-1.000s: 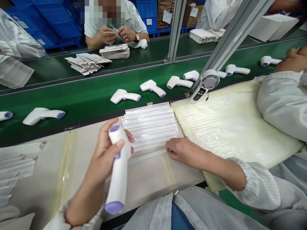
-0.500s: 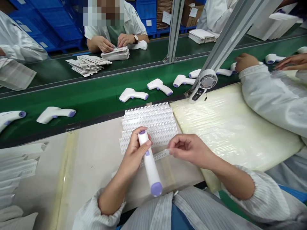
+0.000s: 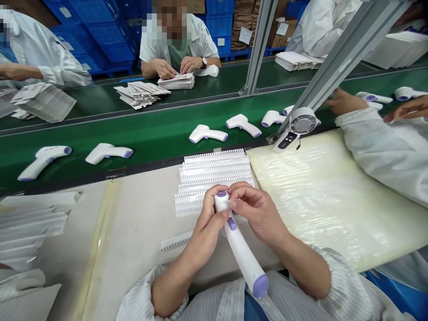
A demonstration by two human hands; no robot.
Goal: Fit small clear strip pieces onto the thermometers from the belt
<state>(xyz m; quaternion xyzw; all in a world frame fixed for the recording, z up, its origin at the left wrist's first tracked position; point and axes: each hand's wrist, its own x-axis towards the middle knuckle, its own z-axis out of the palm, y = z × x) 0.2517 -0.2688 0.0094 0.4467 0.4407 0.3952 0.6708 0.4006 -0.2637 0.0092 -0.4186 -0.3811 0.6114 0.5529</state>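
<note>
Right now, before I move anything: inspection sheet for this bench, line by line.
surface: beige work board beside a plastic-wrapped pale yellow pad.
job's things: white-and-purple infrared thermometer in hand; stacked clear plastic comb strips beyond it; one loose comb strip.
clutter: translucent flat plastic pieces stacked at left; white clip fan at the pad corner.
hands: left hand grips the thermometer; right hand touches its top end.
cables: short dark wire under the fan.
surroundings: green conveyor belt carrying more thermometers; co-worker in white coat; blue crates.
</note>
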